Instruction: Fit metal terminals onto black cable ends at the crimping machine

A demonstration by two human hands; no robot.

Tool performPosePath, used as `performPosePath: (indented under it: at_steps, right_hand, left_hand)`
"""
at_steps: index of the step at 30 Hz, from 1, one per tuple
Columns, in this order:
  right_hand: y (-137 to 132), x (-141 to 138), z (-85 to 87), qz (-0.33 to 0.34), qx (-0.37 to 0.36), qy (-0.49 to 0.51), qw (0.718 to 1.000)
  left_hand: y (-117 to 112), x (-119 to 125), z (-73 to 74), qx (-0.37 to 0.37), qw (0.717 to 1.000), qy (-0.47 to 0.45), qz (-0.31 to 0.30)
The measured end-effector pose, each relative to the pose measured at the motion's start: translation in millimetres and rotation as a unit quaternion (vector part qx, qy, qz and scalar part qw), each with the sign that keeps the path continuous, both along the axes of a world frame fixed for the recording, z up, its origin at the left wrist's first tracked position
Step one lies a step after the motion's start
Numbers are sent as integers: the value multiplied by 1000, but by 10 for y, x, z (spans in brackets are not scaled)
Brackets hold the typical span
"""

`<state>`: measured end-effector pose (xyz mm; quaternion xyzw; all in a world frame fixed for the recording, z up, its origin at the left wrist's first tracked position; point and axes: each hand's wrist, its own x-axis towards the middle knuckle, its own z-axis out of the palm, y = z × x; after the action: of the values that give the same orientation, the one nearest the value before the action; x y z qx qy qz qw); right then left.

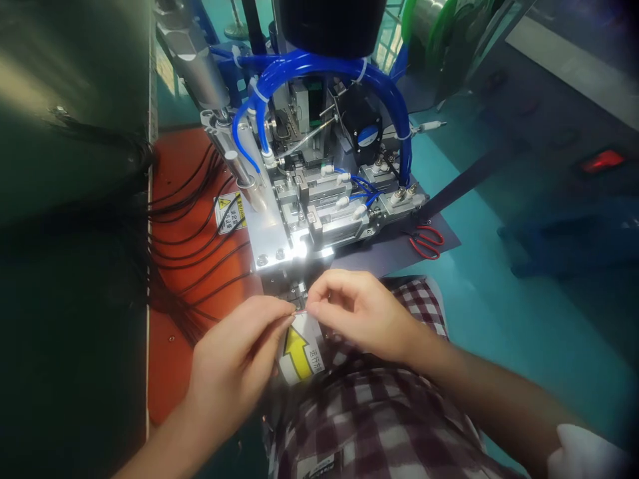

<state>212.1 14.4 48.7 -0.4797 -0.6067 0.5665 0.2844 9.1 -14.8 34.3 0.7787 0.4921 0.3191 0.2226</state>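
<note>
A thin reddish wire spans the small gap between my fingertips at the front of the metal machine. My left hand pinches one end between thumb and forefinger. From the other side, my right hand grips it in a similar pinch. The wire's ends are hidden by my fingers. Just beyond the fingertips is a small metal fixture, lit brightly from above. Below them shows a white label with a yellow arrow.
Several black cables run across the orange surface at left. Thick blue air hoses arch over the machine. Red-handled pliers lie on the dark sheet at right. A green-rimmed spool stands at the back.
</note>
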Motion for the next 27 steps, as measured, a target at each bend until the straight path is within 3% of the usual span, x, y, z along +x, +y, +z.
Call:
performPosePath:
  at_steps: [3,6,10,14,17,20,23,27]
  right_hand:
    - [100,1,12,20,-157,103,982]
    - [179,-19,7,19,-228,163,960]
    - [219,-38,-27,27,-262,204,943]
    - [214,-34,-43,27,-231,183,955]
    - [205,-8,-33,39,-135,133,981]
    - [196,38,-30,58,84,50,994]
    - [173,68,-52,74,308,-34,948]
    - [94,27,-120,42,443,-125,887]
  left_hand:
    - [-2,2,8,-41,998,-31,36]
    - [-1,17,34,-103,989,-66,81]
    - [1,21,50,-141,980,-87,113]
    - [-1,9,23,-113,986,-81,91]
    - [-6,9,10,-53,996,-47,62]
    - [-18,18,5,11,999,0,46]
    - [-33,34,-6,44,997,29,51]
    - [-43,61,-29,37,996,9,80]
